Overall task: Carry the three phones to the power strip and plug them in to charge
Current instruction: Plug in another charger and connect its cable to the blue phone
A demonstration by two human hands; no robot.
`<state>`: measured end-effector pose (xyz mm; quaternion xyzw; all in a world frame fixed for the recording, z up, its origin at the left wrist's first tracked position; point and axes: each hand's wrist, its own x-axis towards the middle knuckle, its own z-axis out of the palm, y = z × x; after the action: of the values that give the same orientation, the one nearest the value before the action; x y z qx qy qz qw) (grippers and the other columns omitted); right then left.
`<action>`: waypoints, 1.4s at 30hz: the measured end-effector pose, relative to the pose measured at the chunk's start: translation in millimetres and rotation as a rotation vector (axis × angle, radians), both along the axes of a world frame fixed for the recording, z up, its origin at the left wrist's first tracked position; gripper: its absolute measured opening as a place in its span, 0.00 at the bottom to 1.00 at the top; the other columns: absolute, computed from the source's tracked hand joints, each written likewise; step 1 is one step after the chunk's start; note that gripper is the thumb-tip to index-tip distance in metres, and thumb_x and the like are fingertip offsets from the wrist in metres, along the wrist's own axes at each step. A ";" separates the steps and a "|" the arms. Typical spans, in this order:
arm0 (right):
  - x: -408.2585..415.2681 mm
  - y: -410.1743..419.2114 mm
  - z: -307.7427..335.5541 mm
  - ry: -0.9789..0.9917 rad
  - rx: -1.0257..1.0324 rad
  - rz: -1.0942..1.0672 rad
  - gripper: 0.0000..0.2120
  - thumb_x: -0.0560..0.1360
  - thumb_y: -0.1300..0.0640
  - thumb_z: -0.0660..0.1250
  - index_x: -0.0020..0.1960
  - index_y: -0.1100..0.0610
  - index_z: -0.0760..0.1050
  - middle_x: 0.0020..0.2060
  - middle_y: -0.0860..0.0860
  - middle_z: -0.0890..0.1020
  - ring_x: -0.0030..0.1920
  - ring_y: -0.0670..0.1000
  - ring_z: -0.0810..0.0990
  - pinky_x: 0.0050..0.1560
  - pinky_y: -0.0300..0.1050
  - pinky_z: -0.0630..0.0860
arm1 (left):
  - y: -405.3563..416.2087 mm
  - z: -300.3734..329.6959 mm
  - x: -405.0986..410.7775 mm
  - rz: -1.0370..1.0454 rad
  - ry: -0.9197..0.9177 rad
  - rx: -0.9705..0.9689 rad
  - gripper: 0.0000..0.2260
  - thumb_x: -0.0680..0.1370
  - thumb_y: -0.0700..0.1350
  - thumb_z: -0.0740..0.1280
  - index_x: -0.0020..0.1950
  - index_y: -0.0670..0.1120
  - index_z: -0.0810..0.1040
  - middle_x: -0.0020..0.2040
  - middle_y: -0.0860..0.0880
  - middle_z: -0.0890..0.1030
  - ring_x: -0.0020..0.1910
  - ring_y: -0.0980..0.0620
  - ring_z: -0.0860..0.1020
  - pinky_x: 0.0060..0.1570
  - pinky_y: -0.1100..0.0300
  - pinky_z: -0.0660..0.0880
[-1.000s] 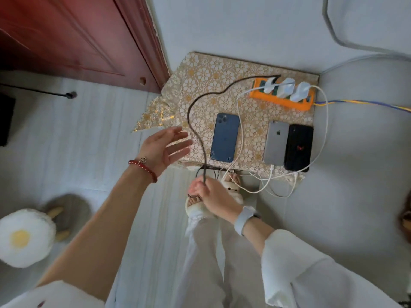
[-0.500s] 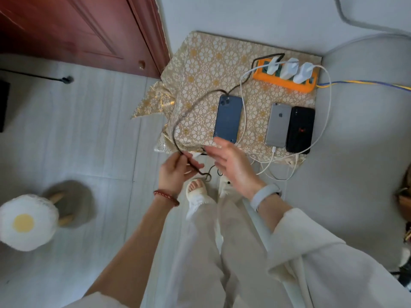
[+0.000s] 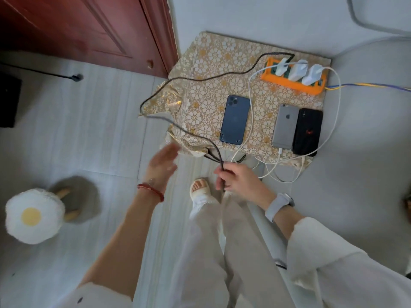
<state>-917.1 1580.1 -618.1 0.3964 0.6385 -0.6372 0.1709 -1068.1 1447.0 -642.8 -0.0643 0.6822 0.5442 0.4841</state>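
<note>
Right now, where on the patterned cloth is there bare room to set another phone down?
Free: the cloth left of the blue phone, and the strip between it and the grey phone. Crowded: around the power strip and the front edge, where cables bunch by the right hand.

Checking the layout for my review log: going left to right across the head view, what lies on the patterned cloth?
Blue phone → silver phone → black phone. Behind them, at the far edge of the patterned cloth, sits the orange power strip, which spans above the last two.
</note>
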 end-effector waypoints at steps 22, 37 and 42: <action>43.1 3.5 -25.2 -0.232 0.187 0.464 0.15 0.78 0.64 0.52 0.36 0.53 0.68 0.49 0.61 0.81 0.47 0.55 0.77 0.42 0.37 0.62 | -20.6 13.0 -43.5 1.069 -0.425 0.461 0.15 0.80 0.41 0.55 0.38 0.41 0.78 0.54 0.52 0.79 0.61 0.53 0.75 0.37 0.65 0.80; 19.2 -6.8 -9.9 -0.032 0.172 0.364 0.08 0.75 0.57 0.62 0.38 0.53 0.72 0.29 0.44 0.73 0.32 0.41 0.71 0.36 0.35 0.65 | 4.3 4.1 8.9 0.416 -0.282 -0.023 0.11 0.79 0.39 0.55 0.39 0.42 0.73 0.24 0.51 0.76 0.23 0.54 0.77 0.31 0.59 0.80; 63.8 16.6 -17.2 -0.252 0.329 0.536 0.09 0.77 0.53 0.60 0.46 0.58 0.75 0.41 0.53 0.79 0.42 0.53 0.76 0.45 0.46 0.69 | -26.6 -11.8 -22.3 0.745 -0.209 -0.220 0.12 0.78 0.36 0.54 0.38 0.42 0.73 0.30 0.47 0.68 0.17 0.55 0.70 0.26 0.62 0.73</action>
<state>-853.3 1596.6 -635.2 0.3123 0.7881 -0.4040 0.3438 -1090.4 1420.4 -654.7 -0.4134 0.6135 0.5968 0.3107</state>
